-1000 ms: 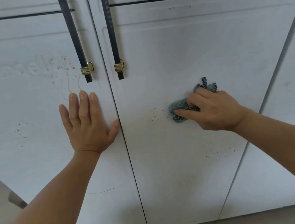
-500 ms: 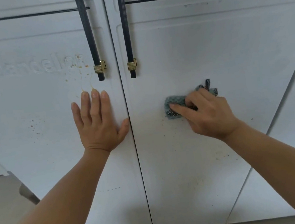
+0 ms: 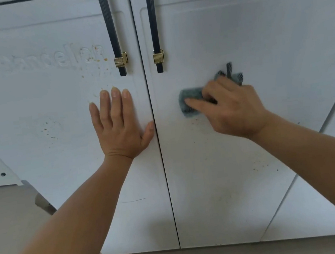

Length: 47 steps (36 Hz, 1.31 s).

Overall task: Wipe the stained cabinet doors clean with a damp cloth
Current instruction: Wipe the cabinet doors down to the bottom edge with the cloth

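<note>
Most specks beside the cloth now gone

Half a second ago the cloth (image 3: 190, 101) sat over a speckled patch on the right door (image 3: 221, 183); now it is bunched in the closed right hand (image 3: 235, 106), with only faint dots left below. The left hand (image 3: 118, 122) lies flat and empty on the left door (image 3: 41, 162), whose orange spatter (image 3: 48, 130) looks untouched.

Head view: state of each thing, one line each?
Left door: shut, brown specks uncleaned.
Right door: shut, specks remain low right.
Cloth: bunched, pressed on right door.
Left hand: flat on left door, empty.
Right hand: gripping cloth.
Handles: untouched.
</note>
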Tool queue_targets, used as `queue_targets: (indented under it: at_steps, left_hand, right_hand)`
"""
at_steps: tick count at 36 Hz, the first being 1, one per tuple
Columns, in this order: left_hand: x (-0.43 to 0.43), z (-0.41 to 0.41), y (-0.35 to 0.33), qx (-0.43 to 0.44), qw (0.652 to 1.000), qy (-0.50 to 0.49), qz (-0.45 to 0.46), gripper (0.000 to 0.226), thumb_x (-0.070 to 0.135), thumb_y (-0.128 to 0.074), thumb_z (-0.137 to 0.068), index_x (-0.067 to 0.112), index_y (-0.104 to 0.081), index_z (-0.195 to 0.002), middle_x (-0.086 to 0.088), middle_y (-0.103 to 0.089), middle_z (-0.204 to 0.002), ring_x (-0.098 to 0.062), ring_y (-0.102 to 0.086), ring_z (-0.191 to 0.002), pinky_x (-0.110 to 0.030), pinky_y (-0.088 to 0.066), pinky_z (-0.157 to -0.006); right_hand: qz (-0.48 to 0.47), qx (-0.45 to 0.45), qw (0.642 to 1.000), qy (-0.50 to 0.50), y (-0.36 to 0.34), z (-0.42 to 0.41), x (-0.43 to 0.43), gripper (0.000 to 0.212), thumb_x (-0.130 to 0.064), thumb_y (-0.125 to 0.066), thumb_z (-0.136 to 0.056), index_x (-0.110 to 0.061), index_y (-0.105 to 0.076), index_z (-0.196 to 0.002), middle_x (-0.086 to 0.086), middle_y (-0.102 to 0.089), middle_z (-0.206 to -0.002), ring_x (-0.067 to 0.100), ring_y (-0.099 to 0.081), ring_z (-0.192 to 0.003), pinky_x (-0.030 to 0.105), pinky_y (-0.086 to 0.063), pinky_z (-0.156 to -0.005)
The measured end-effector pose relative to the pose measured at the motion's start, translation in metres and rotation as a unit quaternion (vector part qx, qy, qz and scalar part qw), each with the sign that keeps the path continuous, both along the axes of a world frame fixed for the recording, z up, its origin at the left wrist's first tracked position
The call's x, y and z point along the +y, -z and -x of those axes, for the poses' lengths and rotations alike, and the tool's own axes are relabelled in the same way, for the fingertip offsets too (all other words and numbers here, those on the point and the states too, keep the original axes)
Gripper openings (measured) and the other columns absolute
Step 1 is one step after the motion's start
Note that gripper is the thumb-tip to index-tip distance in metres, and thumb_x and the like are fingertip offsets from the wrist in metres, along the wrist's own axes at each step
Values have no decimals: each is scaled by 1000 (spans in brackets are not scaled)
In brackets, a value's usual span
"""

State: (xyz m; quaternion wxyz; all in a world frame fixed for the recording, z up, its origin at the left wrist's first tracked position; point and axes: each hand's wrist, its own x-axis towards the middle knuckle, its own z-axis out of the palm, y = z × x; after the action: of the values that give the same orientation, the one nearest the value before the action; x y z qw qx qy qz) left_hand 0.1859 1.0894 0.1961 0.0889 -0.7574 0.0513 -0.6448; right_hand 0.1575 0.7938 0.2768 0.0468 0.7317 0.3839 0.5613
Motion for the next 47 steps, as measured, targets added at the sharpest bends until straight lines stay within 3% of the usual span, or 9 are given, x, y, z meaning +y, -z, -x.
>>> queue_targets:
  at_steps: [5, 11, 18, 22, 25, 31, 36, 42, 47]
  left_hand:
    - [-1, 2, 0, 2, 1000, 0, 3, 89, 61, -45, -94, 2, -30, -158, -19, -29, -159, -42, -25, -150, -67, -28, -119]
    - [0, 1, 0, 7, 1000, 1, 2, 85, 58, -43, -96, 2, -28, -158, -19, -27, -160, -41, -22, -150, -64, -23, -122]
    - [-1, 2, 0, 6, 1000, -3, -1, 81, 53, -42, -96, 2, -29, -157, -18, -26, -159, -41, -21, -150, -59, -16, -125]
    - [0, 2, 0, 6, 1000, -7, -5, 80, 54, -39, -97, 2, -30, -156, -19, -27, -159, -42, -24, -149, -60, -18, -124]
    - [1, 2, 0, 2, 1000, -7, -6, 80, 53, -40, -96, 2, -29, -157, -19, -26, -160, -42, -23, -149, -58, -16, -125]
    - [0, 2, 2, 0, 1000, -5, -8, 80, 51, -41, -97, 3, -27, -159, -19, -26, -160, -42, -24, -149, -58, -16, -125]
    - [1, 1, 3, -10, 1000, -12, -11, 82, 52, -40, -96, 3, -27, -160, -19, -27, -160, -41, -24, -150, -59, -18, -124]
    - [-1, 0, 3, -15, 1000, -9, -11, 83, 51, -43, -95, 4, -24, -162, -19, -28, -160, -41, -25, -150, -59, -19, -124]
    - [3, 0, 4, -22, 1000, -11, -14, 84, 52, -42, -95, 4, -23, -162, -19, -29, -160, -41, -26, -150, -59, -19, -124]
  right_hand:
    - [-128, -18, 992, 13, -15, 0, 36, 20, -10, -71, -92, -15, -78, -109, 6, -58, -76, 25, -51, -67, 23, -31, -45]
    - [54, -26, 998, -35, 30, -4, 43, 22, -10, -61, -96, -14, -76, -112, 6, -62, -83, 24, -52, -71, 27, -37, -49]
    - [-67, -23, 997, 14, 10, 5, 72, 26, -9, -58, -95, -16, -77, -111, 5, -62, -82, 23, -53, -74, 25, -21, -55]
    - [52, -14, 998, -41, 43, 0, 65, 25, -11, -51, -101, -10, -75, -109, 7, -59, -82, 25, -51, -71, 29, -38, -51]
    - [110, 8, 993, -47, 50, 2, 63, 28, -7, -46, -101, -11, -73, -100, 5, -58, -81, 23, -51, -69, 28, -36, -43]
    - [-76, -11, 997, -4, 30, 5, 61, 24, -9, -62, -93, -20, -78, -107, 4, -61, -78, 23, -52, -70, 26, -30, -51]
    - [31, 7, 999, -26, 45, 9, 55, 29, -8, -50, -98, -17, -77, -106, 5, -62, -84, 23, -51, -75, 26, -27, -54]
    - [-145, -7, 989, 10, 32, 4, 46, 26, -5, -68, -88, -21, -80, -106, 4, -59, -75, 24, -49, -66, 25, -33, -45]
    - [0, 12, 1000, -19, 47, 4, 41, 29, -4, -60, -91, -19, -78, -108, 5, -61, -80, 24, -52, -70, 27, -38, -44]
